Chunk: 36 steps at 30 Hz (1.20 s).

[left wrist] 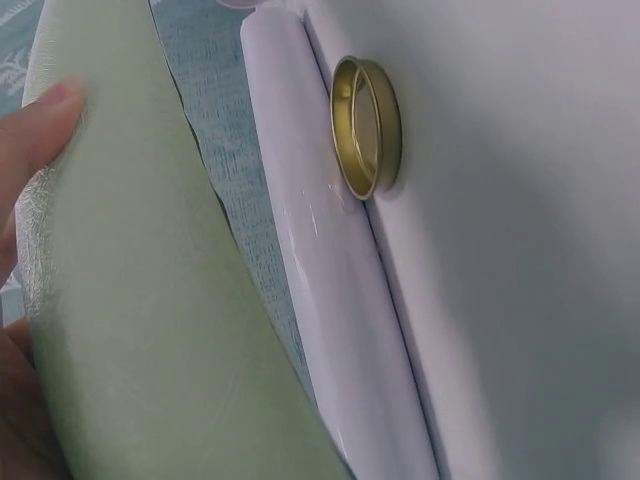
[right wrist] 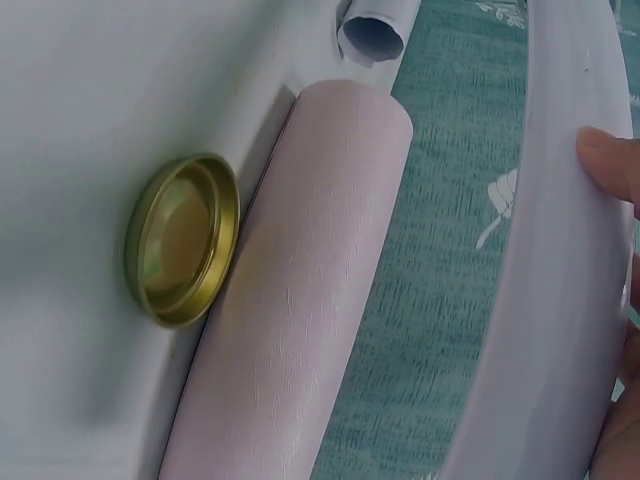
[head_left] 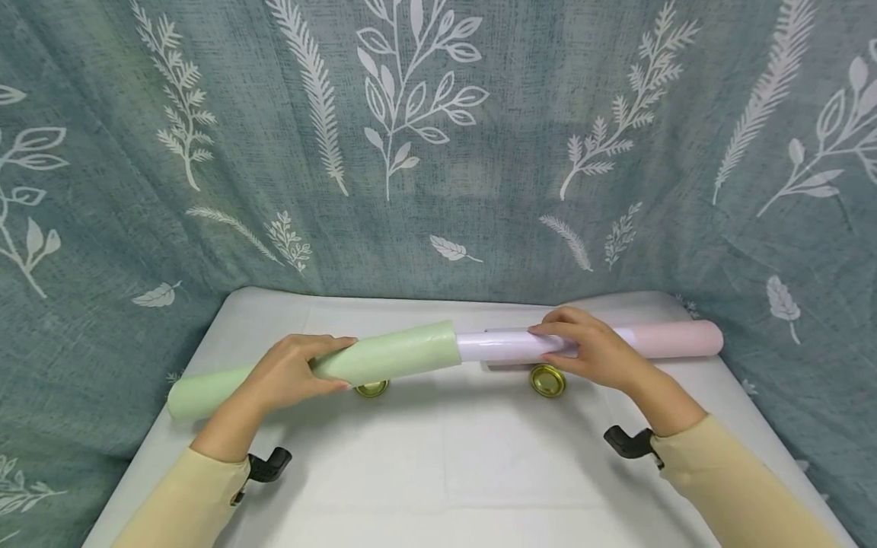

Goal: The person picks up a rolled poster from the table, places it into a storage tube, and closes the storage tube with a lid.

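My left hand (head_left: 291, 369) grips a pale green roll (head_left: 400, 354) from above, thumb on the near side. The roll slants up to the right, its right end overlapping a glossy lavender roll (head_left: 503, 347) in the head view. My right hand (head_left: 596, 350) holds that lavender roll between thumb and fingers. Behind it lies a pink roll (head_left: 678, 339), partly covered by the hand and the lavender roll. Another lavender roll (left wrist: 320, 250) lies beyond the green one in the left wrist view, mostly hidden from the head camera.
Two shallow gold lids stand against the lying rolls: the left lid (head_left: 372, 389) partly behind the green roll, the right lid (head_left: 548, 380) against the pink one. A white cloth (head_left: 438, 472) covers the table. Patterned teal fabric (head_left: 514, 152) hangs behind and at both sides.
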{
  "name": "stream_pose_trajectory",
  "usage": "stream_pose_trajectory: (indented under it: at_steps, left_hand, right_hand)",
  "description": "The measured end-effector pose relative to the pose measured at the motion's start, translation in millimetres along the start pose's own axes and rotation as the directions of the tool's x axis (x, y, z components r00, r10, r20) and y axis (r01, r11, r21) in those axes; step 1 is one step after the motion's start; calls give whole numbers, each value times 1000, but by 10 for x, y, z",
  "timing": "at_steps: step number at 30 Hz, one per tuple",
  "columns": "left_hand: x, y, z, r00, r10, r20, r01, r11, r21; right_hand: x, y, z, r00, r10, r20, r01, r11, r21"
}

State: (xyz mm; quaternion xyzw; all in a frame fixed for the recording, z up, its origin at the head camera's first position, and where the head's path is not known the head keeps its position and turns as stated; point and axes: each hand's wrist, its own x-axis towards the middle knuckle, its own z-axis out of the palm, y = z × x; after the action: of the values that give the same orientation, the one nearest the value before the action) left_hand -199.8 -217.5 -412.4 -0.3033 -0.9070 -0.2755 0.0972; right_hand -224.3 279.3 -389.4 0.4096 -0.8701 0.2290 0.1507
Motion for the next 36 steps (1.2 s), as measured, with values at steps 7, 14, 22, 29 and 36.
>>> stream_pose_trajectory:
  at_steps: [7,14,22,29,36]
  left_hand:
    - [21,71,46,1000,23,15,-23,1000,-15]
    - [11,148,73,1000,-18,-1,19,998,63]
    - [29,164,150,999,-30,15,29,997,78]
    - [30,196,163,996,-61,67,58,997,46]
    - [45,214,170,992,-74,99,70,997,43]
  right_hand:
    - [80,-30,72,999,-35,6,35,999,30]
    - [133,-51,124,998,-59,-7,59,997,49]
    - [156,-56,186,999,-35,-33,37,997,64]
    - [179,-56,259,997,-39,-65,43,997,70]
    - [215,-70,336,995,-52,-84,58,995,76]
